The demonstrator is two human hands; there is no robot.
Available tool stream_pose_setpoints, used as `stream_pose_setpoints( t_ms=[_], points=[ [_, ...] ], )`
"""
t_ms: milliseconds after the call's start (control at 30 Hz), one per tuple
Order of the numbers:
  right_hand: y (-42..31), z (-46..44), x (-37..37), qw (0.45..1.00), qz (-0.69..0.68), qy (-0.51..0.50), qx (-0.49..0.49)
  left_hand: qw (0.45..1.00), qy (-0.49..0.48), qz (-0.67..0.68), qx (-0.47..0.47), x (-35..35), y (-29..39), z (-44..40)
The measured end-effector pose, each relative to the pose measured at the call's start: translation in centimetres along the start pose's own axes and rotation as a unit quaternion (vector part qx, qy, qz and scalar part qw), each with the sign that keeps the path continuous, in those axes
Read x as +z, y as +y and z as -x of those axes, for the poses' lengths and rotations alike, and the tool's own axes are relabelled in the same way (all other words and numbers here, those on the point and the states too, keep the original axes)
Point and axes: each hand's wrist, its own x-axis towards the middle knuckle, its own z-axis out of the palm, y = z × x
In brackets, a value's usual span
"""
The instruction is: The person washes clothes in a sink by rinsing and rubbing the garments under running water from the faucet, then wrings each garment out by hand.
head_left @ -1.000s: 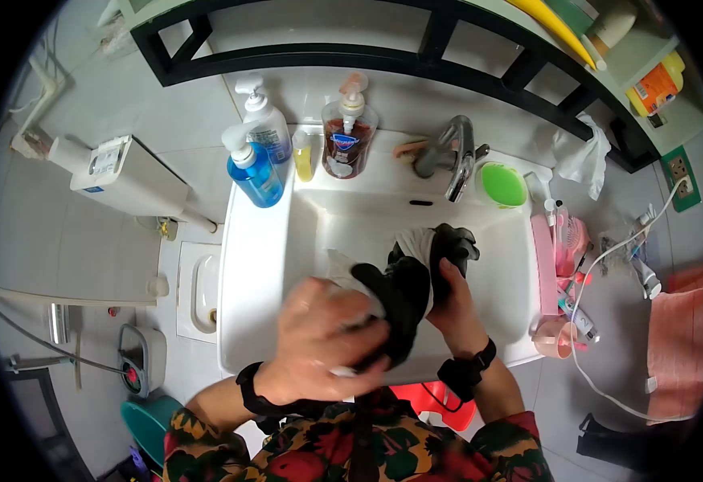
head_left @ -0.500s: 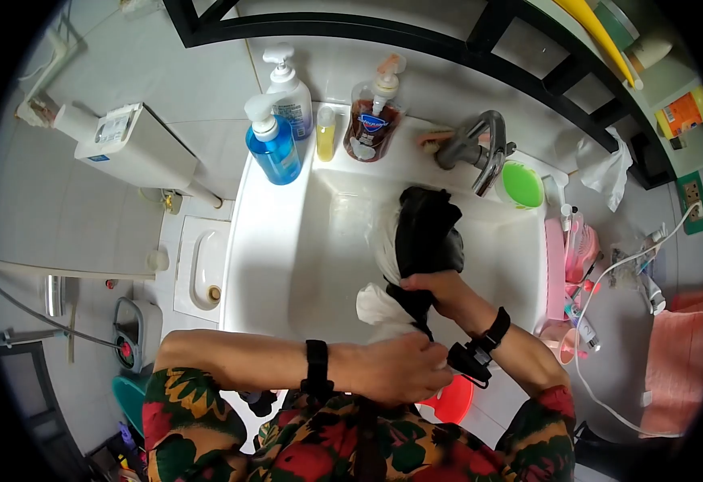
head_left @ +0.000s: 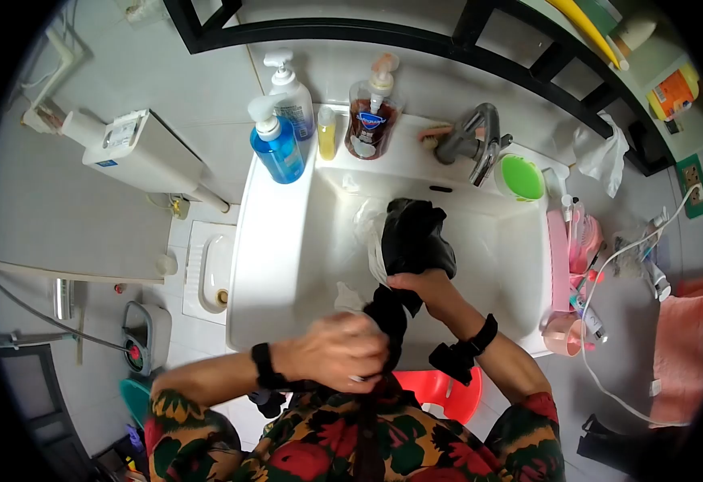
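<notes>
A black and white cloth (head_left: 416, 239) hangs bunched over the white sink basin (head_left: 331, 241), stretched between my two hands. My right hand (head_left: 422, 287) is closed round its middle, with the thumb showing on top. Nearer to my body, at the front edge of the sink, my left hand (head_left: 343, 352) is closed on the lower end of the cloth. A white part of the cloth shows just above my left hand. The fingers under the cloth are hidden.
Behind the basin stand a blue pump bottle (head_left: 277, 153), a white pump bottle (head_left: 292, 100), a yellow bottle (head_left: 326, 135), a brown soap bottle (head_left: 371, 120), a faucet (head_left: 480, 145) and a green container (head_left: 520, 177). A red stool (head_left: 456, 394) is below the front edge.
Since half a second ago, my left hand has moved left and slightly up with its end of the cloth. My right hand has shifted slightly left with the cloth. Both still grip it.
</notes>
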Motion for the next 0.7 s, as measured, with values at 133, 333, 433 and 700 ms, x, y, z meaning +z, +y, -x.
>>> stream_pose_setpoints(
  t_ms=[133, 333, 433, 700],
  points=[
    [-0.5, 0.8, 2.4, 0.998, -0.027, 0.043, -0.031, 0.967, 0.135, 0.029, -0.216, -4.7, 0.7, 3.2],
    [0.3, 0.9, 7.1, 0.977, 0.143, -0.044, -0.152, 0.776, 0.245, 0.164, -0.558, -5.4, 3.7, 11.4],
    [0.2, 1.0, 8.9, 0.964, 0.188, -0.016, -0.19, 0.779, 0.168, 0.105, -0.595, -6.5, 3.5, 11.6],
    [-1.2, 1.2, 10.9, 0.869, 0.427, -0.011, -0.249, 0.692, 0.142, 0.391, -0.59, -4.4, -2.0, -0.5]
  ],
)
